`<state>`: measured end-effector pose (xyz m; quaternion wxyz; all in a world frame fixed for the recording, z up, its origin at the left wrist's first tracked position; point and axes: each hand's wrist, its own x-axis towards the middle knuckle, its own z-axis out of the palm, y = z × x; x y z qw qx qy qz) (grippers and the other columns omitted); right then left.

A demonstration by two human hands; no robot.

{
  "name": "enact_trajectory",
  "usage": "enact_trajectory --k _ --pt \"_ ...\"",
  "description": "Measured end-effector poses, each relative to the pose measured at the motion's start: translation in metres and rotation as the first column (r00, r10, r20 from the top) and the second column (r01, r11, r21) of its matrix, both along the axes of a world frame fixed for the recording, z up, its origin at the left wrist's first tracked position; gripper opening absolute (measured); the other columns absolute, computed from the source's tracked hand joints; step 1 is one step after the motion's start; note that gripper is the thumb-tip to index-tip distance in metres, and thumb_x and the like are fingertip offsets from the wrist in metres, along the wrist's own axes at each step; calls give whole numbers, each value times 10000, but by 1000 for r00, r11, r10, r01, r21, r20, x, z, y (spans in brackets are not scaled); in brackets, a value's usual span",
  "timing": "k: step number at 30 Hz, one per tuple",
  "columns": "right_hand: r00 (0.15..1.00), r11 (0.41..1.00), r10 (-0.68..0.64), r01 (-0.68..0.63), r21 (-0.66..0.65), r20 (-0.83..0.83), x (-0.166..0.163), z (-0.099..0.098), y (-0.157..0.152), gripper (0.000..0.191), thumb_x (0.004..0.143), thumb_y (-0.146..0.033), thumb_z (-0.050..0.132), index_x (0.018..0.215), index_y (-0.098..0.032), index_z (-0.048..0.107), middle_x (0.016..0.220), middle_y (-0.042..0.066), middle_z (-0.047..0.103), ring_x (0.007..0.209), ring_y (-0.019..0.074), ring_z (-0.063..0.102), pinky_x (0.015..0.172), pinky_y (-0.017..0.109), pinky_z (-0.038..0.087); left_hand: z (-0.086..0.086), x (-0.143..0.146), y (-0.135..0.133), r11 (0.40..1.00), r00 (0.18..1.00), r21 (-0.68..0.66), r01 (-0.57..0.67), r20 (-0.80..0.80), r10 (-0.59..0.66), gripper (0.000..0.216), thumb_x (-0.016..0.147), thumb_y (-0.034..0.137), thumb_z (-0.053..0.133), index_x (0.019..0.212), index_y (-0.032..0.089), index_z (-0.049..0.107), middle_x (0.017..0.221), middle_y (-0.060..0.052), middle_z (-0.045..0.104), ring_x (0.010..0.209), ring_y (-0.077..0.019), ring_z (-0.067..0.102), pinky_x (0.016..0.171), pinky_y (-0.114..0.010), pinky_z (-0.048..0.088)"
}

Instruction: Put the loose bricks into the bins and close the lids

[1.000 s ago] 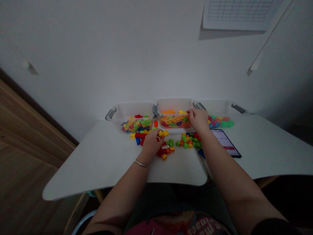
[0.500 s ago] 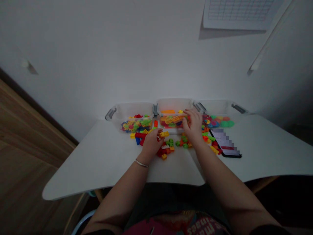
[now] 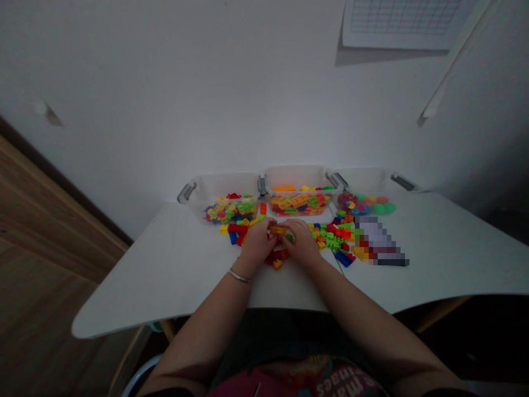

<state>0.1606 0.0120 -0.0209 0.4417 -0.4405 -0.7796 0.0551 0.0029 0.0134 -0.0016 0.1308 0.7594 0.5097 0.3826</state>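
Note:
Between my two hands is a yellow-orange toy building brick (image 3: 278, 230), held just over the loose pieces. My left hand (image 3: 257, 243) grips its left end, fingers closed. The fingers and thumb of my right hand (image 3: 305, 243) close on the right end. Beneath and around my hands lie loose building bricks (image 3: 336, 241) in red, green, yellow and blue. A single orange brick (image 3: 278, 264) sits nearest me. Part of the pile is hidden by my hands.
Along the wall stand a left clear bin (image 3: 225, 187) of gear-like pieces, a middle bin (image 3: 300, 176) of bricks and a right bin (image 3: 363, 179) of colourful round pieces. A phone (image 3: 380, 242) lies on the white table (image 3: 173, 275), beside the bricks at right.
My right hand has come back from the middle bin, down and left, to the brick in my left hand. My left hand has stayed nearly in place.

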Motion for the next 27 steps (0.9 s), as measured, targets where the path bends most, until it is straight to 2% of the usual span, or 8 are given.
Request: enact_trajectory --k 9,17,23,27 --pt "997 999 -45 45 4 -57 8 0 3 212 819 -235 565 1006 -243 665 1005 78 699 1001 267 603 951 482 460 0 1 2 1000 1000 19 -2 -9 2 270 776 111 627 1036 182 605 1053 -75 680 1029 -217 630 953 -397 491" --pt "959 996 -81 89 17 -273 11 0 4 227 807 -331 568 984 -206 633 962 95 688 927 250 614 857 439 503 2 1 2 999 999 -44 -16 32 18 272 746 54 631 994 166 618 1053 -81 675 1024 -219 628 949 -403 497" --pt "835 980 -196 190 -64 -514 20 15 10 368 843 -395 533 1147 -199 600 1093 113 663 922 207 627 787 358 531 1 0 1 996 994 -87 -22 105 31 226 770 110 623 980 178 573 994 -61 648 922 -193 631 861 -367 523" --pt "821 952 -269 305 -10 -504 38 33 18 361 872 -400 486 1137 -201 629 1110 110 657 933 200 617 795 350 525 -1 -5 1 999 994 -36 -9 108 13 232 766 97 597 979 177 551 990 -56 623 927 -183 611 874 -358 509"
